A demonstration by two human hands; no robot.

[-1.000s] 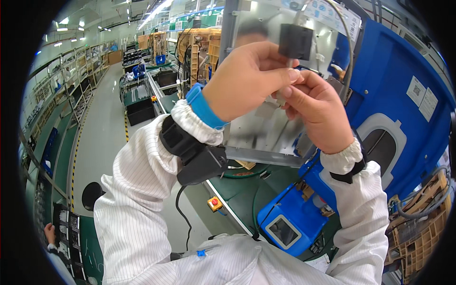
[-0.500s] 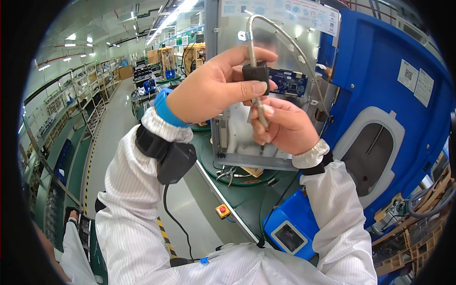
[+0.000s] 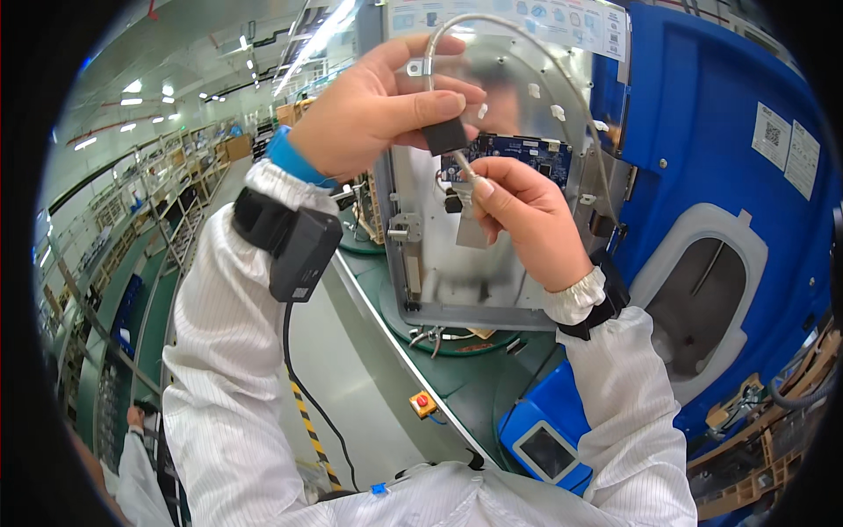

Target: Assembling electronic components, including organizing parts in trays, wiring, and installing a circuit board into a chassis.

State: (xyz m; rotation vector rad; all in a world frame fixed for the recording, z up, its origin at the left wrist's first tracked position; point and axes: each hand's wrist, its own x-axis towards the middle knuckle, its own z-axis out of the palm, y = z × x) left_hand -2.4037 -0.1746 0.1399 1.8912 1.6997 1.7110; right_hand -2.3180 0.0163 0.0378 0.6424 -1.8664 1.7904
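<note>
With fingers of left hand (image 3: 356, 114) closed on black ferrite-like block (image 3: 446, 137), pinches grey cable (image 3: 464, 164) just below with right hand (image 3: 531, 220) — apparently to steady both — before the metal enclosure (image 3: 474, 315).

The left hand (image 3: 364, 114) grips a black block (image 3: 445, 139) between thumb and fingers. Just below and to its right, the right hand (image 3: 531, 224) pinches the pale cable (image 3: 483, 18) coming out of the block's lower end. Above the left hand, the cable arches over and drops down beyond the right hand. Behind both hands stands a metal panel (image 3: 426, 272), with a blue circuit board (image 3: 553, 162) just above the right hand. To that hand's right rises a blue housing (image 3: 702, 105); well below it, a screened blue unit (image 3: 518, 422) stands by the green counter (image 3: 470, 382).
</note>
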